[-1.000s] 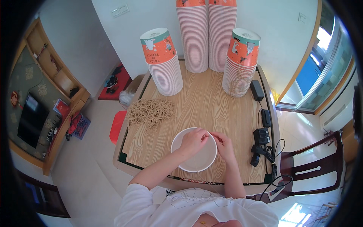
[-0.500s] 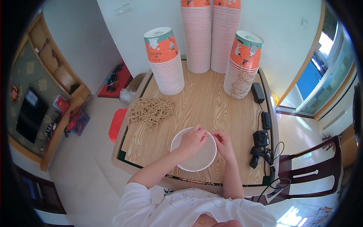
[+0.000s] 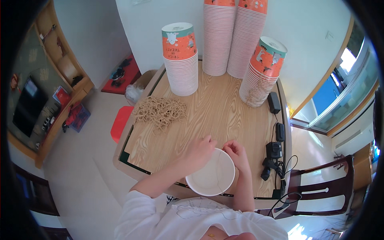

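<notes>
White round paper bucket (image 3: 203,179), mouth up at the near edge of the wood-grain table (image 3: 218,110), thin tan string (image 3: 219,180) crossing it! Left hand (image 3: 201,151) and right hand (image 3: 237,154) curl at its far rim; what they pinch, can't tell. String work, apparently; next needs steady fingers. Beyond: tangled tan string heap (image 3: 161,111), upturned orange-and-white paper-bucket stacks (image 3: 182,75).

Pale wall (image 3: 304,52), dark chair (image 3: 336,188), light floor (image 3: 76,156), seemingly a television (image 3: 30,106)

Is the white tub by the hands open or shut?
Open: the white tub has an uncovered round top, and its pale inside shows.
</notes>
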### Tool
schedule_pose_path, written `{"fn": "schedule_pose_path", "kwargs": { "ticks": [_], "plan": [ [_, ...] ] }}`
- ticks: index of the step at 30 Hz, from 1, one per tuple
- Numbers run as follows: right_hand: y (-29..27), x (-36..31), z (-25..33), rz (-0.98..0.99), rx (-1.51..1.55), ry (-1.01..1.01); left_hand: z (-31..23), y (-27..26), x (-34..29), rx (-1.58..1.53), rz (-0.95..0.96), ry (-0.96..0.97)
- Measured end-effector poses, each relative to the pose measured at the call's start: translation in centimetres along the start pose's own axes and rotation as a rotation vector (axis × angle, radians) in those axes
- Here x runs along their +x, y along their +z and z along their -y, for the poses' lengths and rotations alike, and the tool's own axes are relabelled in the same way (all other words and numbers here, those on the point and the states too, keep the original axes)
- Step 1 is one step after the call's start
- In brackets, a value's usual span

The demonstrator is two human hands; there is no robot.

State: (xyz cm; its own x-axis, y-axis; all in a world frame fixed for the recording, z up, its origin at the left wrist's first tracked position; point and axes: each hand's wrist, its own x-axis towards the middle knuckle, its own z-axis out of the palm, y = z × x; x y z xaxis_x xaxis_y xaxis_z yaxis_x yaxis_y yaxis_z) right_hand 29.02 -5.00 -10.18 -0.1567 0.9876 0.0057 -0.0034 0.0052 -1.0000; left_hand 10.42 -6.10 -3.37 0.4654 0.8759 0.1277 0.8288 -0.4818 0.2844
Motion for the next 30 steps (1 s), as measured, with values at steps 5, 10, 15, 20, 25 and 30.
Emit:
{"fn": "schedule_pose_path", "kwargs": {
  "ticks": [5,10,15,20,25,30],
  "plan": [
    [-0.4,-0.6,0.6,0.02,0.0,0.014,-1.8,0.1,-2.4,-0.521,0.031,-0.001],
    [-0.3,-1.1,1.8,0.009,0.016,-0.014,-0.4,2.8,-2.6,-1.111,0.264,-0.027],
    [0.7,-1.9,3.3,-0.033,-0.328,-0.208,-0.8,2.9,-1.9,-1.715,0.512,-0.388],
    [1.9,-2.2,4.2,-0.044,-0.448,-0.247,1.3,-0.8,-0.5,-1.936,0.452,-0.229],
    [1.6,-2.3,4.5,-0.032,-0.516,-0.261,7.2,-7.6,2.0,-1.877,-0.011,-0.119],
    [2.1,-2.5,5.3,0.068,-0.532,-0.243,14.9,-4.2,0.8,-1.119,-0.473,-0.404]
  ]
}}
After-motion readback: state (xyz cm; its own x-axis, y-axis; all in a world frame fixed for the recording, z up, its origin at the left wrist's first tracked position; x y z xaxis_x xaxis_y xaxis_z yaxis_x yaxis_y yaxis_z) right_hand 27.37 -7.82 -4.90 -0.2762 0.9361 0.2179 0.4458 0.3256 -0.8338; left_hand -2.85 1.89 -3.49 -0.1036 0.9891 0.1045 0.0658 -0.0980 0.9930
